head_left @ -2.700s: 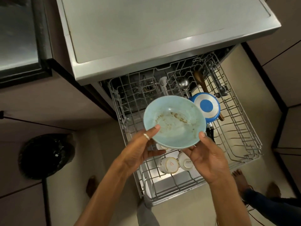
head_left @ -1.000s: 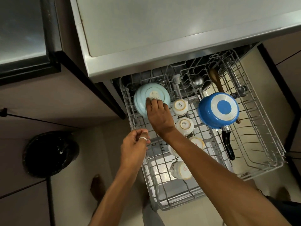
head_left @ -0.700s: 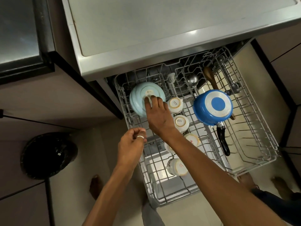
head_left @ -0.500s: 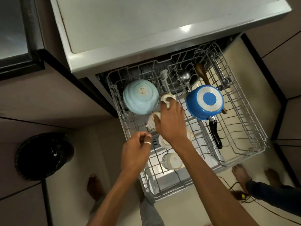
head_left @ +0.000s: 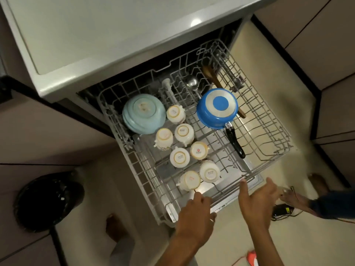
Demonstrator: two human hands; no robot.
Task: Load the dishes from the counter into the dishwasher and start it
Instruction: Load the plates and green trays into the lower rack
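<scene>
Inverted blue pan [head_left: 217, 107], handle toward rack [head_left: 268, 143] front; right fingers [head_left: 243, 187] spread, left fingers [head_left: 197, 196] unclear

Bowl [head_left: 144, 114] is out of both hands and now sits upside down in the rack [head_left: 284, 139], left of frame centre. Right hand [head_left: 255, 202] is off the bowl and cups, back at lower centre-right, fingers straight, tips near the rack's front rim. Left hand [head_left: 196, 214] is down at the same rim, grip unclear.
</scene>
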